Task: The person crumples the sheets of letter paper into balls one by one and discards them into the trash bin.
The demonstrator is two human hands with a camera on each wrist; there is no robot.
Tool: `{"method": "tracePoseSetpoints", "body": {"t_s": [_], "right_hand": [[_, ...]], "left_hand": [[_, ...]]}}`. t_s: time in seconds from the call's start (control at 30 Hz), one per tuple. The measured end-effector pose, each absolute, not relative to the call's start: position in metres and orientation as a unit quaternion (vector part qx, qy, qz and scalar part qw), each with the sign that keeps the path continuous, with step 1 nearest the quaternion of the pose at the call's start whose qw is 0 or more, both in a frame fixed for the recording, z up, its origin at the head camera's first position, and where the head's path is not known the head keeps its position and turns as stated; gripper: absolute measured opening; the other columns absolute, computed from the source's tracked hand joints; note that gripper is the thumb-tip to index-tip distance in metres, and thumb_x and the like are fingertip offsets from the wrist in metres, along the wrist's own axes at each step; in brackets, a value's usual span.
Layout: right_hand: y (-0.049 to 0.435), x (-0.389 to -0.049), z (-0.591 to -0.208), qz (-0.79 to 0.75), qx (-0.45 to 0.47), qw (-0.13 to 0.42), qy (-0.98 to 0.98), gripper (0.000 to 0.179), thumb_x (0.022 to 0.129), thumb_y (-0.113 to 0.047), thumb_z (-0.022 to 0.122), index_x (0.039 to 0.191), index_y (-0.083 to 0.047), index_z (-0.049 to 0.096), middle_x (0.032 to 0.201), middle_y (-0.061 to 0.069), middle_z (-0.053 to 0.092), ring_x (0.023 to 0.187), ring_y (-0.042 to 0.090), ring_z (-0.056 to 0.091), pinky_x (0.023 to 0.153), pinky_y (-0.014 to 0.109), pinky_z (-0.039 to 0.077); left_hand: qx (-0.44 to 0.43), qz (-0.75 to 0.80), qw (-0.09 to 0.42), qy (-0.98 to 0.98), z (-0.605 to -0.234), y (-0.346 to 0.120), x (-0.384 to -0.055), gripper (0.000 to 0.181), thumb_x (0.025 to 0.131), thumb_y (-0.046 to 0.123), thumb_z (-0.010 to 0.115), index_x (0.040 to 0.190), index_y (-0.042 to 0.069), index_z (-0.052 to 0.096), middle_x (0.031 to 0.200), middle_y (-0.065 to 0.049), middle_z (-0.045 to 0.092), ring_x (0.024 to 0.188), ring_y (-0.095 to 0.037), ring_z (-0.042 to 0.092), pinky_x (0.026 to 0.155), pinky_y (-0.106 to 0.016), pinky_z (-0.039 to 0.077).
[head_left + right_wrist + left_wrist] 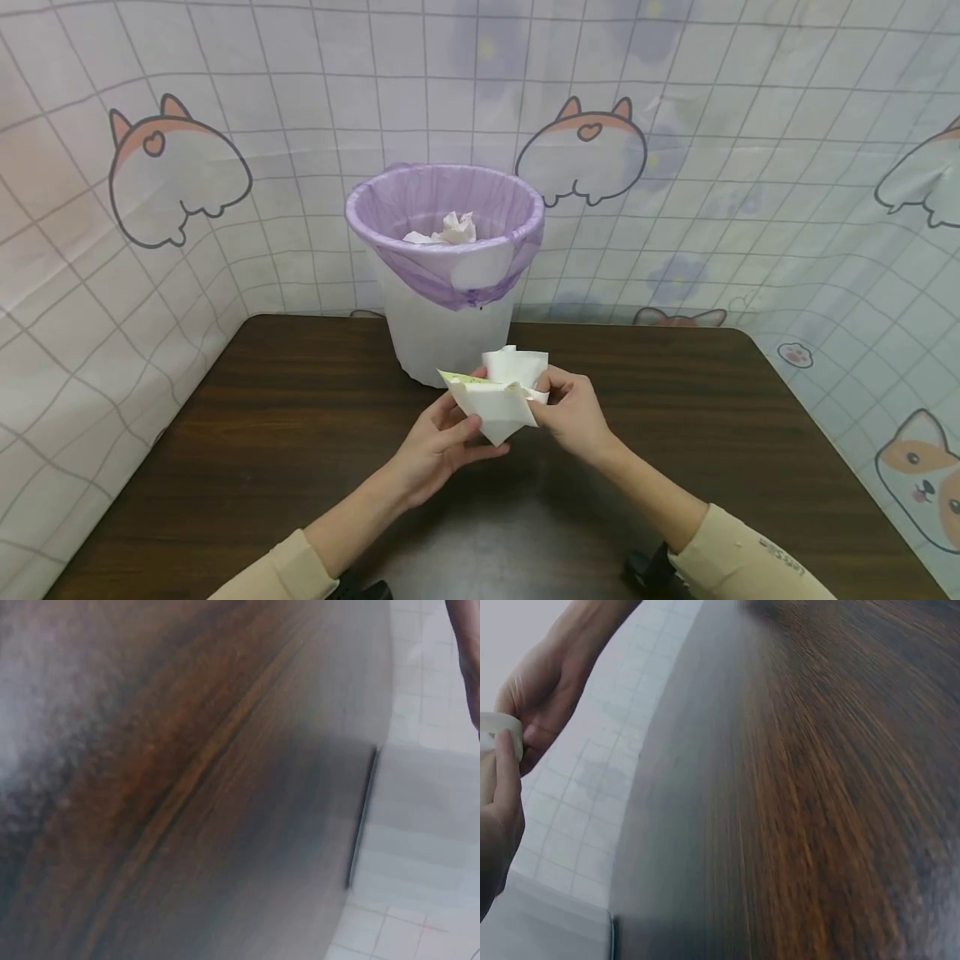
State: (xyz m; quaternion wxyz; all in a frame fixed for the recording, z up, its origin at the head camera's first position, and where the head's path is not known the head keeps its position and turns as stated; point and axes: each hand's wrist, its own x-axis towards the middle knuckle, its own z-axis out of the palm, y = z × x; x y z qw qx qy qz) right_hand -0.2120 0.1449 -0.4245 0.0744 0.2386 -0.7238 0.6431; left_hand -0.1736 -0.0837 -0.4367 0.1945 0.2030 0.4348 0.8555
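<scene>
A folded piece of white paper (495, 407), with a yellow-green strip along its upper left edge, is held up between both hands over the table. My left hand (435, 446) grips it from the left, thumb in front and some fingers hidden behind. With thumb and fingertips, my right hand (576, 412) pinches its right side, where a flap stands up. In the left wrist view, a pale edge of the paper (506, 724) shows between the two hands. The right wrist view catches only a sliver of a hand or forearm (468, 660) at its right edge.
Behind the hands stands a white bin (450, 333) with a purple liner (442, 271) over its rim; crumpled white paper (453, 229) lies inside. The dark wooden table (285, 417) has rounded far corners. A gridded cloth with cartoon dogs (300, 100) hangs around it.
</scene>
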Motion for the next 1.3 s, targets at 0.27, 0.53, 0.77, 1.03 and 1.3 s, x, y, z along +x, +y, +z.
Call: {"method": "tracePoseSetpoints", "body": {"t_s": [0.27, 0.53, 0.77, 1.03, 1.3], "right_hand": [[0.140, -0.210, -0.430, 0.649, 0.281, 0.080, -0.702, 0.030, 0.079, 0.021, 0.067, 0.070, -0.003, 0.051, 0.081, 0.006, 0.057, 0.069, 0.015, 0.056, 0.058, 0.024, 0.049], [0.138, -0.205, -0.428, 0.607, 0.307, 0.115, -0.724, 0.035, 0.083, 0.019, 0.070, 0.072, -0.006, 0.050, 0.075, 0.006, 0.051, 0.063, 0.012, 0.048, 0.054, 0.022, 0.040], [0.135, -0.205, -0.432, 0.543, 0.358, 0.158, -0.743, 0.031, 0.077, 0.025, 0.071, 0.077, -0.005, 0.063, 0.076, 0.001, 0.062, 0.064, 0.009, 0.052, 0.052, 0.025, 0.045], [0.133, -0.203, -0.434, 0.508, 0.412, 0.110, -0.748, 0.028, 0.083, 0.014, 0.075, 0.103, -0.006, 0.074, 0.095, 0.003, 0.071, 0.081, 0.013, 0.064, 0.072, 0.032, 0.059], [0.138, -0.195, -0.433, 0.572, 0.408, 0.023, -0.711, 0.030, 0.092, 0.011, 0.065, 0.118, -0.003, 0.062, 0.141, 0.014, 0.051, 0.112, 0.028, 0.061, 0.090, 0.040, 0.057]], "left_hand": [[0.130, 0.848, 0.150, 0.491, -0.435, -0.076, -0.177, 0.076, 0.098, 0.021, 0.071, 0.160, 0.018, 0.028, 0.136, -0.017, 0.053, 0.104, -0.029, 0.068, 0.086, -0.052, 0.058], [0.118, 0.818, 0.151, 0.543, -0.429, -0.077, -0.181, 0.068, 0.098, 0.026, 0.072, 0.150, -0.001, 0.036, 0.131, -0.014, 0.061, 0.108, -0.025, 0.066, 0.089, -0.047, 0.057], [0.085, 0.820, 0.144, 0.547, -0.428, -0.073, -0.184, 0.059, 0.101, 0.018, 0.069, 0.149, 0.004, 0.037, 0.128, -0.016, 0.061, 0.108, -0.024, 0.066, 0.090, -0.042, 0.056], [0.021, 0.812, 0.085, 0.578, -0.437, -0.070, -0.190, 0.045, 0.098, 0.007, 0.070, 0.139, 0.005, 0.050, 0.114, -0.013, 0.067, 0.094, -0.020, 0.069, 0.075, -0.032, 0.058], [0.023, 0.798, 0.012, 0.602, -0.425, -0.073, -0.194, 0.038, 0.095, 0.009, 0.075, 0.128, 0.002, 0.057, 0.108, -0.011, 0.071, 0.091, -0.020, 0.069, 0.071, -0.030, 0.058]]}}
